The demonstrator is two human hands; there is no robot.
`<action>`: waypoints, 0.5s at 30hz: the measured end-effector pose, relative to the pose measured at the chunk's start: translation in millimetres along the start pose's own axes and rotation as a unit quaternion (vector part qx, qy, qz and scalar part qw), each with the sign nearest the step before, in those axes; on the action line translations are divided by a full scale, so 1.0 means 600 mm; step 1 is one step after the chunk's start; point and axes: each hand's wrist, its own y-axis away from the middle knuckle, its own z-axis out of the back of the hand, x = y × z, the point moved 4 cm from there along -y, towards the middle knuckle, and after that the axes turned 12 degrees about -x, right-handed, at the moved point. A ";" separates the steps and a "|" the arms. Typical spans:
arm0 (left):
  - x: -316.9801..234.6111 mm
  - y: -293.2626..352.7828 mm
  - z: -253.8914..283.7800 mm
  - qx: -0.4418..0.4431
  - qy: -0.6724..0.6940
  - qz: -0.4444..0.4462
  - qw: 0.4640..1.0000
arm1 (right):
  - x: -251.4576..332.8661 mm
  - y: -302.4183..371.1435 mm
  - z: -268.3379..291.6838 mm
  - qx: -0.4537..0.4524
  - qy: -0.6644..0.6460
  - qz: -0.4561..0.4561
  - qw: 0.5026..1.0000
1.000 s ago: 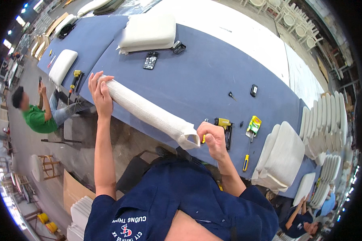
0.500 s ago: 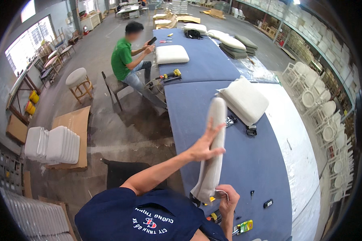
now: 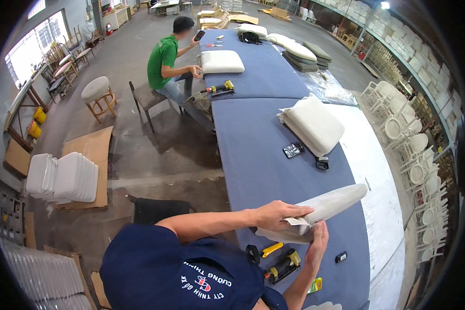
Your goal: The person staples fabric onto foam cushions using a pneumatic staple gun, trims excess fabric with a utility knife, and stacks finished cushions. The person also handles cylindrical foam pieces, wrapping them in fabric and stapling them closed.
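Note:
A light grey padded seat cushion [image 3: 341, 201] is held tilted over the near part of the blue-covered table [image 3: 258, 170], its rounded end pointing to the right. My left hand [image 3: 281, 213] pinches a loose flap of its fabric cover at the edge. Close by, my right hand [image 3: 318, 242] grips the same edge, fingers closed on the cloth. Under the cushion's near side lie a yellow utility knife [image 3: 272, 249] and a yellow-and-black staple gun [image 3: 287, 266]. A small black device [image 3: 341, 257] rests right of my right hand.
Farther up the table are stacked pale cushions [image 3: 315, 126], a dark flat object [image 3: 293, 150] and another staple gun [image 3: 219, 89]. A co-worker in a green shirt [image 3: 163, 59] sits at the left edge, holding a phone [image 3: 199, 35]. A black chair [image 3: 157, 209] stands left of me.
The cushion has swung from upright to pointing right and lower. My left hand has moved from its side to the fabric edge beside my right hand. The co-worker has lowered one hand.

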 end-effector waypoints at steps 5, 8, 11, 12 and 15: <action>-0.026 -0.013 0.071 -0.031 -0.028 -0.053 0.998 | 0.027 0.046 -0.025 -0.041 0.185 0.068 0.979; -0.007 -0.035 0.074 -0.037 0.020 0.019 0.999 | 0.049 0.050 -0.054 -0.128 0.290 0.240 0.918; 0.029 -0.071 0.063 0.021 0.058 0.139 0.988 | 0.058 0.045 -0.092 -0.221 0.316 0.255 0.887; 0.053 -0.078 0.050 0.076 0.085 0.167 0.979 | 0.040 0.035 -0.098 -0.240 0.267 0.180 0.916; 0.124 -0.097 0.026 0.224 0.170 0.180 0.943 | 0.016 0.016 -0.116 -0.242 0.140 0.024 0.960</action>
